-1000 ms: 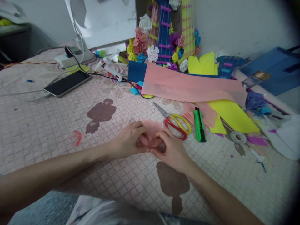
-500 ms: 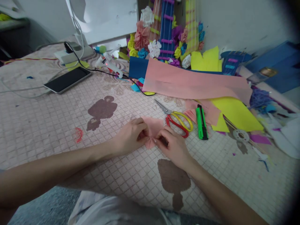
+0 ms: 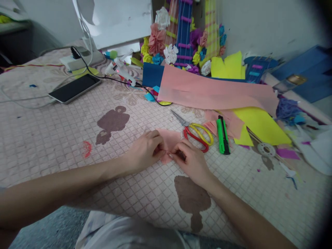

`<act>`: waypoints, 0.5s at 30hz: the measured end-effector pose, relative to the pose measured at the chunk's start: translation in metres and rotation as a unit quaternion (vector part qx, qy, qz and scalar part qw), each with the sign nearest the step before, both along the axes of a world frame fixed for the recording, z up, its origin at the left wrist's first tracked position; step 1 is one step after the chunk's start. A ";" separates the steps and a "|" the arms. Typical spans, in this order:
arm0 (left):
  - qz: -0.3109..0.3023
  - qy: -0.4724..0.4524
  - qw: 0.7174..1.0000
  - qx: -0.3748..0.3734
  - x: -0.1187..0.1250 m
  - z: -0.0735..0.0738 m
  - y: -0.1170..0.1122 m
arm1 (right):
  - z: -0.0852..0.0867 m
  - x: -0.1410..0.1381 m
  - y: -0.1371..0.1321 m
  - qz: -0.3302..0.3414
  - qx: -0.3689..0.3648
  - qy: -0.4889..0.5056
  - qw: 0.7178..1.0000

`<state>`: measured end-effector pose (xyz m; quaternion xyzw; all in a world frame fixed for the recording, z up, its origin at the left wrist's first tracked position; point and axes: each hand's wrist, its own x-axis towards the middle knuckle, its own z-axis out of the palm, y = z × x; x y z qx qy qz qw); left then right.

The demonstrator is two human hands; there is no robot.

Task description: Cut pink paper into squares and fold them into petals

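Observation:
A small piece of pink paper [image 3: 169,139] lies on the patterned table cover, pinched from both sides. My left hand [image 3: 144,151] holds its left edge with curled fingers. My right hand [image 3: 190,162] pinches its right edge, fingertips meeting the left hand's at the fold. Just right of the hands lie red-and-yellow scissors [image 3: 197,134] and a green utility knife [image 3: 222,135].
A long pink sheet [image 3: 207,91] and yellow sheets [image 3: 260,128] lie at the back right, before a stack of paper flowers [image 3: 166,43]. A glue gun [image 3: 121,73] and its cable, a phone [image 3: 74,88] and a tape roll [image 3: 266,150] are nearby.
The hands drew slightly apart from a tight cluster, exposing more of the pink paper flat on the table. In the last half second almost nothing moved.

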<state>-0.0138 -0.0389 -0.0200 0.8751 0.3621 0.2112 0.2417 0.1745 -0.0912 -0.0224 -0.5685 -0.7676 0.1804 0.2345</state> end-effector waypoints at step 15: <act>0.000 -0.001 1.000 0.005 0.000 -0.003 0.000 | -0.001 0.000 0.000 0.001 0.002 -0.003 1.000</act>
